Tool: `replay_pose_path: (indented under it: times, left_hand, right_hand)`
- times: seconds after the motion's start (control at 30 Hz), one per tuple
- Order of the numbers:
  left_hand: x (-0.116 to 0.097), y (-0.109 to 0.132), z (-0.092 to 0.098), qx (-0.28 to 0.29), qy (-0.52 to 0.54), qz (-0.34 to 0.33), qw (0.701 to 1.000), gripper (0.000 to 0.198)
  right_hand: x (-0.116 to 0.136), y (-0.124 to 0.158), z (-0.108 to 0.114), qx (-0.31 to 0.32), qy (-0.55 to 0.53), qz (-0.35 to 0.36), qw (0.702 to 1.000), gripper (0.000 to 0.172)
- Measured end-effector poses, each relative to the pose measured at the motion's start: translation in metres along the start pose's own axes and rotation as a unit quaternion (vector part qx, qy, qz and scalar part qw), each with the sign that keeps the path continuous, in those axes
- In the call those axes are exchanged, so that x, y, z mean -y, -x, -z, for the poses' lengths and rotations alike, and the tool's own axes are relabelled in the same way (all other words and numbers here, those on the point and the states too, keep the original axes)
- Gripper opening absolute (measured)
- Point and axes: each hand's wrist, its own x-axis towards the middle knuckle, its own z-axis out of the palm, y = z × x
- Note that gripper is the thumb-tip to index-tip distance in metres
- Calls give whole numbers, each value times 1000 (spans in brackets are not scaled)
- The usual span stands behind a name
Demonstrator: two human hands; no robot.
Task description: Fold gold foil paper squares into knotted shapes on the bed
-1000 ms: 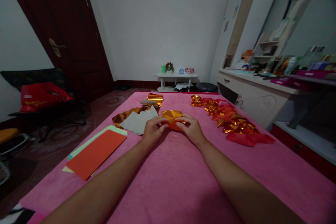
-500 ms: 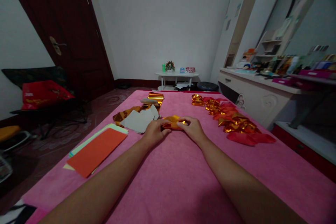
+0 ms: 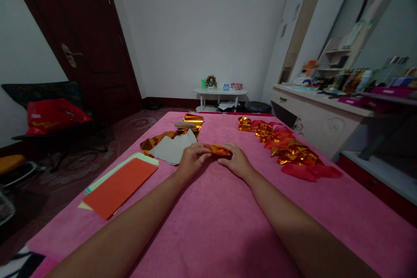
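Between my hands, in the middle of the pink-covered table [image 3: 221, 208], is a narrow folded piece of gold foil [image 3: 219, 150]. My left hand [image 3: 192, 158] pinches its left end between thumb and fingers. At the right end, my right hand [image 3: 237, 160] has its fingers behind the foil and its thumb in front, partly hiding that end. Close by on the left lies a torn sheet of pale paper [image 3: 172, 147], partly over a flat strip of gold foil [image 3: 151, 143]. Behind it rests a roll of gold foil [image 3: 193, 118].
Orange paper [image 3: 122, 186] tops a stack of coloured sheets at the left edge. Crumpled gold foil pieces [image 3: 295, 153] and red pieces [image 3: 309, 172] lie in a row along the right. A dresser [image 3: 312, 100] stands beyond the right edge, a small white table [image 3: 218, 91] at the back.
The foil between my hands has turned and looks narrower, its shiny face less spread. My right thumb has shifted slightly down and left. The other things have stayed put.
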Motion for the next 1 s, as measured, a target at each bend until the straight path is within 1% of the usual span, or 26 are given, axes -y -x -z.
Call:
replay_pose_path:
  times: [0.03,0.13,0.17,0.23,0.3,0.33,0.4,0.47,0.53,0.6,0.67,0.7,0.77,0.8,0.9,1.0]
  left_hand:
    - [-1,0,0,-6,10,7,1000,12]
    - [-2,0,0,-12,19,23,999,15]
    - [-2,0,0,-18,15,28,999,16]
    - [-2,0,-1,-49,15,48,998,22]
    - [0,-1,-2,-87,47,98,990,38]
    - [1,-1,-4,-96,80,135,983,47]
    - [2,-1,-6,-93,164,215,958,59]
    - [1,-2,-8,-79,247,271,927,66]
    - [-3,-1,-9,-61,311,294,902,69]
    - [-6,-1,-10,-35,347,300,888,71]
    - [-7,0,-9,-8,354,296,887,68]
    - [-6,0,-9,-2,348,292,891,63]
    - [-3,1,-9,-8,324,287,901,48]
    - [0,1,-8,-22,308,284,908,42]
    - [8,-1,-6,-95,256,265,925,32]
    - [14,-3,-3,-144,199,222,944,23]
  right_hand:
    - [-1,0,0,-8,11,7,1000,51]
    - [-7,-2,-1,-19,10,9,1000,34]
    - [-10,-3,-1,-28,6,9,1000,30]
    - [-11,-3,1,-71,4,19,997,33]
    - [-8,-3,5,-128,14,44,991,40]
    - [-4,-3,7,-154,20,60,986,42]
    - [4,-1,11,-190,21,96,977,42]
    - [13,0,13,-200,9,129,971,39]
    - [19,0,13,-191,-9,154,969,36]
    - [22,1,12,-176,-28,167,970,34]
    - [24,1,11,-161,-37,165,972,31]
    - [25,1,11,-154,-40,159,974,30]
    - [27,2,10,-144,-44,147,978,30]
    - [29,2,10,-142,-46,140,979,32]
    - [32,2,10,-161,-67,108,979,35]
    - [33,2,10,-183,-124,30,975,29]
